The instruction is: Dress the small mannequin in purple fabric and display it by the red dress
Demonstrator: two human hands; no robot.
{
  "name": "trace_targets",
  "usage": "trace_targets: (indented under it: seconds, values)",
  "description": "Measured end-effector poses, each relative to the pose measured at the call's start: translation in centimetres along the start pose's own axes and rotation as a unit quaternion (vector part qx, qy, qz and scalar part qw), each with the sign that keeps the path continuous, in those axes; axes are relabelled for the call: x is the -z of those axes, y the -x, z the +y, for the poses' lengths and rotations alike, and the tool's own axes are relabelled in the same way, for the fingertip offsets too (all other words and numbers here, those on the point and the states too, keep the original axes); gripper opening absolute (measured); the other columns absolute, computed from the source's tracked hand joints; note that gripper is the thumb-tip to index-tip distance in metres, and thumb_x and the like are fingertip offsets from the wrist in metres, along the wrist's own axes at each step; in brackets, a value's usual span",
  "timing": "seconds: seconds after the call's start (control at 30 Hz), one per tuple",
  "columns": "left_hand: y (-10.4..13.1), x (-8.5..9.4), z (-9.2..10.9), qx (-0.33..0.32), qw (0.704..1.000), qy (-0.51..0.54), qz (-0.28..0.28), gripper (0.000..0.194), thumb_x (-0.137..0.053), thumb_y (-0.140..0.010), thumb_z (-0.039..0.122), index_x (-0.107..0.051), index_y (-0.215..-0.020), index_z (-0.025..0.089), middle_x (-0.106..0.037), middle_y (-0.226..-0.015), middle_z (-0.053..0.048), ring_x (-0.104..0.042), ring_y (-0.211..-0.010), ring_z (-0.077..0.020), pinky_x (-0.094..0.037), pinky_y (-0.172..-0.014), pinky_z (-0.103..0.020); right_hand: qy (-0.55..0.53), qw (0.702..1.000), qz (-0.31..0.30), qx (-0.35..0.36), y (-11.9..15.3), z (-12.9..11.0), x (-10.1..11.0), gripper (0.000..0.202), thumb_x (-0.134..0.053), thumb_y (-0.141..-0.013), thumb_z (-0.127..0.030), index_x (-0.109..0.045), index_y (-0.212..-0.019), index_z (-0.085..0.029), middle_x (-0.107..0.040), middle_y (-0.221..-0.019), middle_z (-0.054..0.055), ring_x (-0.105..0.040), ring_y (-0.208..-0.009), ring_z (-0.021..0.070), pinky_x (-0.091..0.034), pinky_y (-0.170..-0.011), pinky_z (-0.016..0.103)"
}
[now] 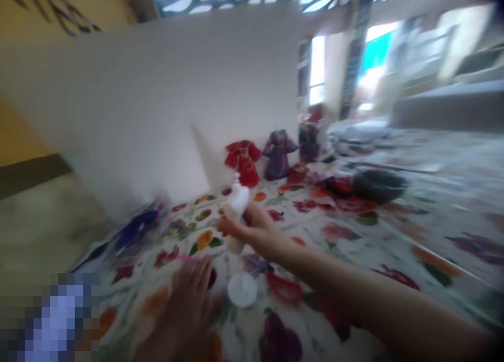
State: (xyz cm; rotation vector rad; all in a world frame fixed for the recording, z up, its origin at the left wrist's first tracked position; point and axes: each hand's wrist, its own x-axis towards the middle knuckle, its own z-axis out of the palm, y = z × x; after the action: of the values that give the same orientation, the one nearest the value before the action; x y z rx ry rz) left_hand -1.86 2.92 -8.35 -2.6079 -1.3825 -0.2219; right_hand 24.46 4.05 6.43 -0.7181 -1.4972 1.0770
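A small white dress form (239,198) stands on a thin stem with a round white base (242,290). My right hand (252,226) is closed around its body, the fingers wrapping it from the far side. To its left, my left hand (192,278) lies low over the flower-and-fruit tablecloth (232,325), fingers stretched forward and blurred. A thin pink strip (187,257) shows at those fingertips; whether they touch it I cannot tell. A red ring-shaped item (284,288) appears on the cloth right of the base, its kind unclear.
A small red dress (244,161) and a purple one (279,154) stand against a white board (157,99). A dark bowl-like item (378,186) lies at right beside red cloth. Blue material (137,228) sits at the left edge. Someone's blurred-out part shows bottom left.
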Motion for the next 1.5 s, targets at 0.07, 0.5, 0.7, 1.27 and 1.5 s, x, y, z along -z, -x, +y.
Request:
trace_targets:
  seconds: [0.07,0.5,0.7,1.27,1.5]
  values:
    - [0.2,-1.7,-1.2,-0.042,0.998,-0.020,0.052,0.067,-0.049,-0.091,0.055,-0.036,-0.151,0.028,-0.040,-0.154,-0.010,-0.040,-0.140,-0.0369,-0.036,-0.111,-0.057,0.000,1.000,-0.014,0.000,-0.2,0.2,0.1,0.027,-0.076,-0.073,-0.044,-0.060,-0.087,-0.028,-0.068,-0.086,0.000,-0.064,-0.083,0.0262,-0.053,-0.071,0.038]
    - [-1.2,5.0,2.0,0.043,0.986,0.062,-0.152,0.074,-0.026,-0.097,0.061,-0.018,-0.156,0.017,-0.020,-0.162,-0.012,-0.015,-0.151,-0.0317,-0.015,-0.120,-0.059,0.043,0.998,0.032,0.016,-0.7,1.0,0.3,0.032,-0.067,-0.083,-0.049,-0.060,-0.091,-0.019,-0.061,-0.080,0.003,-0.057,-0.069,0.0165,-0.045,-0.060,0.029]
    - [-0.9,5.1,1.7,0.045,0.982,0.070,-0.167,0.075,-0.024,-0.097,0.062,-0.017,-0.156,0.016,-0.018,-0.163,-0.012,-0.014,-0.151,-0.0323,-0.014,-0.120,-0.060,0.070,0.996,0.042,0.035,-0.6,1.0,0.4,0.032,-0.066,-0.085,-0.049,-0.060,-0.092,-0.018,-0.061,-0.080,0.003,-0.058,-0.069,0.0163,-0.047,-0.060,0.030]
    - [-3.8,5.4,1.0,0.060,0.995,0.061,0.060,0.026,-0.044,-0.096,0.023,-0.069,-0.092,0.022,-0.072,-0.109,-0.007,-0.062,-0.108,-0.0251,-0.044,-0.099,-0.051,0.093,0.994,0.049,0.043,-1.0,1.6,0.6,0.032,-0.064,-0.085,-0.048,-0.059,-0.096,-0.018,-0.059,-0.081,0.002,-0.055,-0.072,0.0161,-0.044,-0.062,0.029]
    - [-3.4,4.6,1.0,0.039,0.993,0.017,0.107,0.025,-0.043,-0.097,0.030,-0.063,-0.084,0.020,-0.069,-0.087,-0.006,-0.063,-0.089,-0.0233,-0.047,-0.086,-0.042,0.086,0.994,0.051,0.036,-0.8,2.5,0.5,0.034,-0.065,-0.084,-0.051,-0.059,-0.098,-0.020,-0.058,-0.085,0.002,-0.053,-0.076,0.0164,-0.044,-0.067,0.028]
